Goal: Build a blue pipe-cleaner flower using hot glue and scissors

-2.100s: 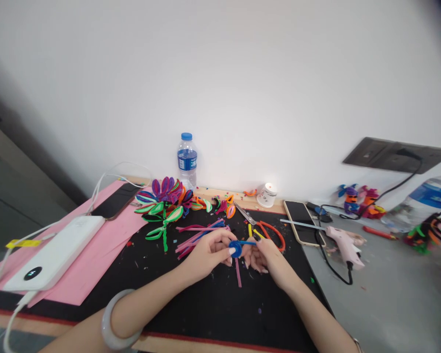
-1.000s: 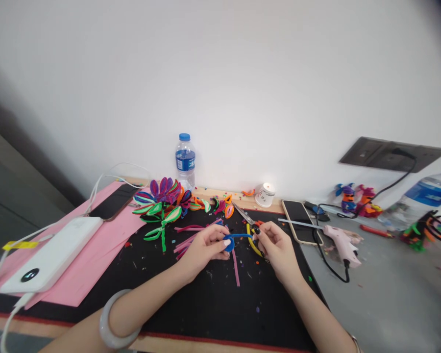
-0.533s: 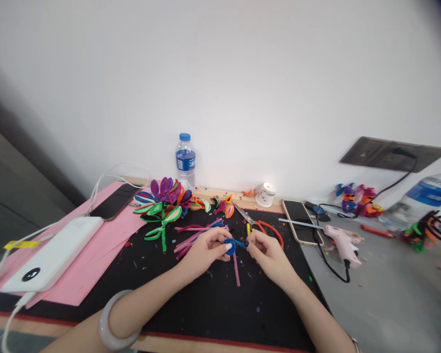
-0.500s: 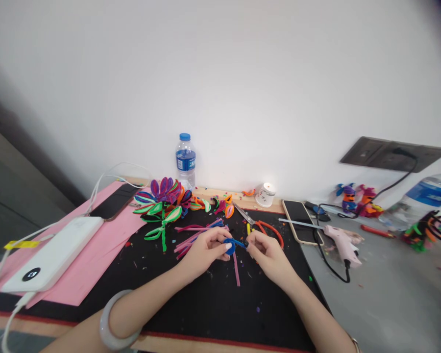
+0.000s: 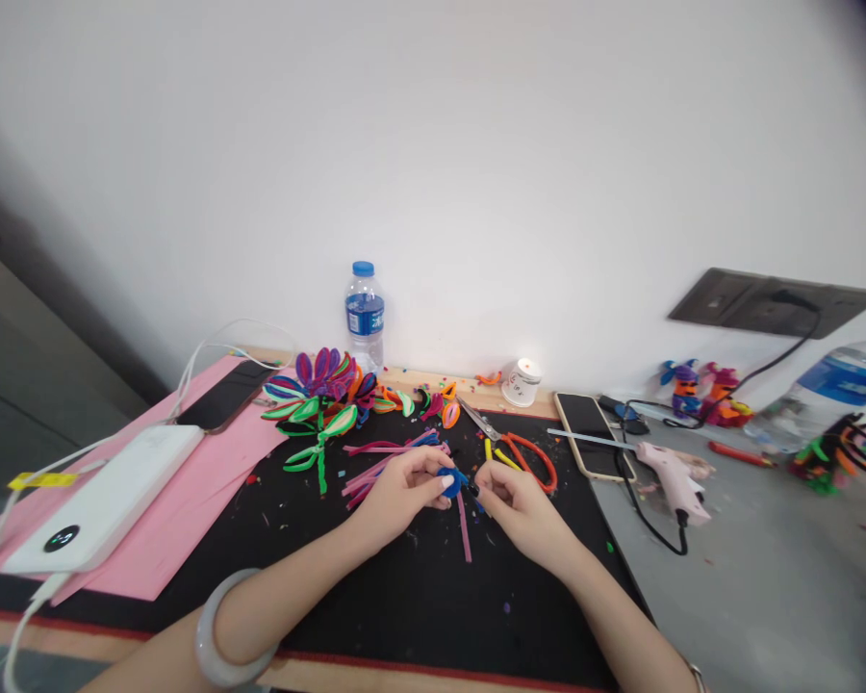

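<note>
Between the fingers and thumb of my left hand (image 5: 411, 491) is a coiled blue pipe cleaner (image 5: 451, 482). My right hand (image 5: 516, 500) pinches near the coil's loose end, just to its right; a small dark bit shows at those fingertips. Under my hands lies a pink pipe cleaner strip (image 5: 465, 534) on the black mat (image 5: 419, 597). More pink and purple pipe cleaners (image 5: 371, 472) lie behind my left hand. Scissors with orange handles (image 5: 530, 457) rest past my right hand, beside a short yellow piece (image 5: 501, 456).
A colourful pipe cleaner flower (image 5: 321, 404) and a water bottle (image 5: 365, 318) are at the back left. Rightward are a paper cup (image 5: 522, 383), a phone (image 5: 588, 433) and a corded pink glue gun (image 5: 671, 481). Pink paper (image 5: 151, 539) under a white power bank (image 5: 108, 500) covers the left.
My right hand has moved left, closer to my left hand. The blue strand that stretched between them is now drawn in against the coil.
</note>
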`<state>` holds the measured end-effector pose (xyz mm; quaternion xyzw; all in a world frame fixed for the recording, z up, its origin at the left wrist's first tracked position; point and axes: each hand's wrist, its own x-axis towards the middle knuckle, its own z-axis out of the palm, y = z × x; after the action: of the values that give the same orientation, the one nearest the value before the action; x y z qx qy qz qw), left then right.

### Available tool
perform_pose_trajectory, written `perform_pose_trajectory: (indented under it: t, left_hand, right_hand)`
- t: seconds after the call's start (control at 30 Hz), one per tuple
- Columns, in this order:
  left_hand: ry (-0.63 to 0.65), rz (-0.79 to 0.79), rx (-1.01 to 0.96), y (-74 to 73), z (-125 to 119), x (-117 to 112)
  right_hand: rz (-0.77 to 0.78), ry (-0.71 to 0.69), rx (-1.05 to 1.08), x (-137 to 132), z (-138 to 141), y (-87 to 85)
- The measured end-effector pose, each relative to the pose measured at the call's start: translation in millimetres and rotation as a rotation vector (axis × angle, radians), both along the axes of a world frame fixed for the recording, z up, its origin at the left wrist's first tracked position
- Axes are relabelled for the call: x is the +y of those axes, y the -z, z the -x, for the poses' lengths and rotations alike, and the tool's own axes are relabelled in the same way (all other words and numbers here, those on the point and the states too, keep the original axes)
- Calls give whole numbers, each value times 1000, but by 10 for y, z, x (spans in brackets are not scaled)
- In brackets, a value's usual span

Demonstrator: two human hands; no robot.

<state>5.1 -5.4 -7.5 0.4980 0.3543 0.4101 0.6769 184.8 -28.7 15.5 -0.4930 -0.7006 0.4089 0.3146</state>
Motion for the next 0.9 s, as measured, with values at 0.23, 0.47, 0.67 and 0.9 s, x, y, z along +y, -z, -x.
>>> perform_pose_trajectory:
  t: [0.23, 0.47, 0.67, 0.9]
  left_hand:
    - [2, -1, 7, 20, 14, 3]
    - [-30, 27, 2, -25, 2, 3]
    - [-62, 56, -19, -65, 13, -14]
    - [-77, 58, -46, -39, 27, 12]
  right_hand:
    - [-3, -6, -7, 13, -26, 26]
    - [-91, 168, 10, 83, -99, 89]
    - [-51, 165, 30, 99, -116, 136]
    - [-159, 119, -113, 91, -79, 33]
